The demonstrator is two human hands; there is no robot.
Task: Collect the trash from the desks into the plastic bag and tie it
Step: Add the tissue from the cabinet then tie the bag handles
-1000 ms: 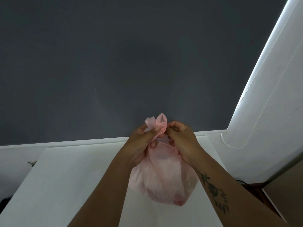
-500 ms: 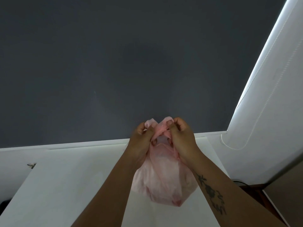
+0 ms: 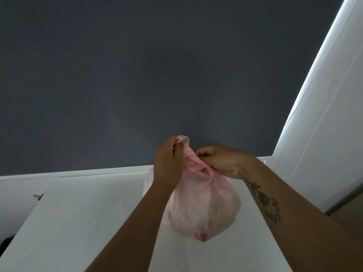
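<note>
A pink translucent plastic bag (image 3: 204,209) hangs full and rounded above the white desk (image 3: 82,222). My left hand (image 3: 169,161) is closed on one handle strip, which sticks up past my fingers. My right hand (image 3: 222,160) pinches the other handle strip at the bag's gathered neck. The two strips cross between my hands, with a small gap of open bag mouth below them. The trash inside shows only as pale lumps through the plastic.
A dark grey wall (image 3: 157,75) rises behind the desk. A white roller blind (image 3: 330,114) with a bead cord (image 3: 302,154) hangs at the right. A small dark bracket (image 3: 38,196) sits at the desk's left edge.
My hands have pulled apart from each other, the left rising and the right shifting right, drawing the crossed handle strips tighter. The bag hangs a little further right.
</note>
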